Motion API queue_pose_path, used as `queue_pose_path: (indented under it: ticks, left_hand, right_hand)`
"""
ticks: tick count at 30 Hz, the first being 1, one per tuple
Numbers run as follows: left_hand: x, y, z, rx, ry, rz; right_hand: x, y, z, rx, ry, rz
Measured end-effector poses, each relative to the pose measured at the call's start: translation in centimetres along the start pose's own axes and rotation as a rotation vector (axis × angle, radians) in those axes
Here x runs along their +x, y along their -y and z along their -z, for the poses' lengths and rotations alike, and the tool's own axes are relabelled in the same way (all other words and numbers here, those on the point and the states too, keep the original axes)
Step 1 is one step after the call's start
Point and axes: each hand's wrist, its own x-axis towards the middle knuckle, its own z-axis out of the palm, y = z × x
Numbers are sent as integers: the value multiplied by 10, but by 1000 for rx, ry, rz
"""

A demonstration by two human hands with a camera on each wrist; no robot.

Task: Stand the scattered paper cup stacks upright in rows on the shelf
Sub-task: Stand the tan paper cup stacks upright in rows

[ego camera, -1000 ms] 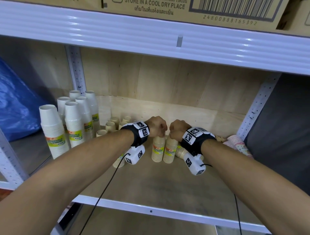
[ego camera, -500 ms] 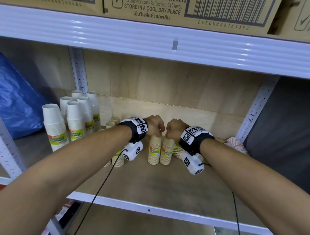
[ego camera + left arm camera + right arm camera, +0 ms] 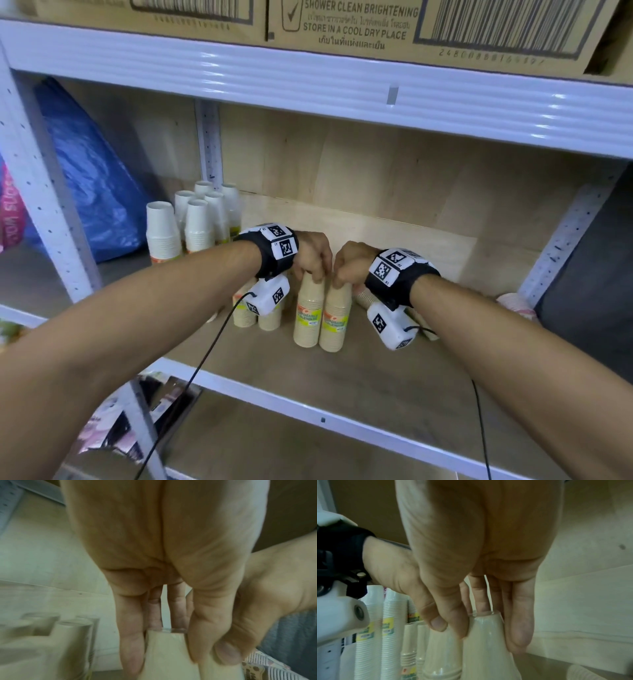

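fingers (image 3: 132,651) of the left hand (image 3: 313,255) pinch the top of the left tan cup stack (image 3: 308,313); the right hand (image 3: 352,262) pinches the top of the right tan cup stack (image 3: 337,320). both stacks stand upright, touching, mid-shelf (image 3: 274,373). white cup stacks (image 3: 195,222) stand left of them; a patterned stack (image 3: 515,305) lies to their right.

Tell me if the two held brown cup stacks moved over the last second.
Yes. Both brown cup stacks now sit slightly nearer the shelf's front rail than before.
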Motion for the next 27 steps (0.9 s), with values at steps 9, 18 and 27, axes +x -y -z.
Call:
queue_pose_path:
  ticks: [9,18,27]
  left_hand:
    - [-49,49,11,-17,-32,116]
    - [-80,99,5,-24,-75,199]
    - [-91,118,2,22,-111,183]
  right_hand:
    - [5,63,-14,52,64,116]
    - [13,101,-35,102,61,286]
    - [25,118,-49,130,9,269]
